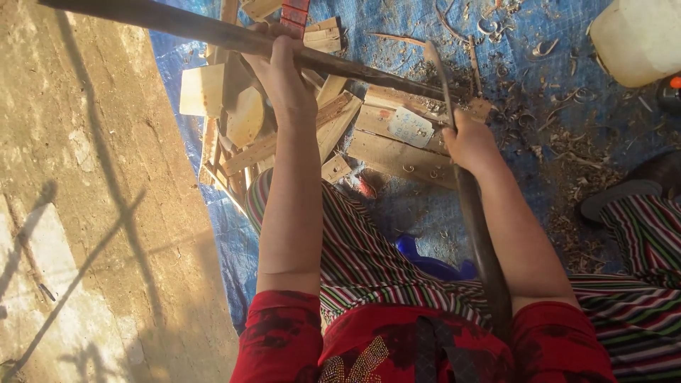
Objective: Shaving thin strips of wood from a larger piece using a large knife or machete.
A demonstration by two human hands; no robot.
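Left hand (284,74) wrapped tight round a long dark pole (234,37) lying across the wood scrap pile (298,120). Right hand (469,145) fisted round a curved dark tool (477,227), its thin blade end meeting the pole just right of the pile. Blue tarp (553,92) beneath the pile, shavings scattered; white container (638,39) far right of it.

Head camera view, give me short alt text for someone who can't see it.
A seated person's left hand grips a long dark pole while the right hand holds a dark stick, above wood offcuts on a blue tarp.
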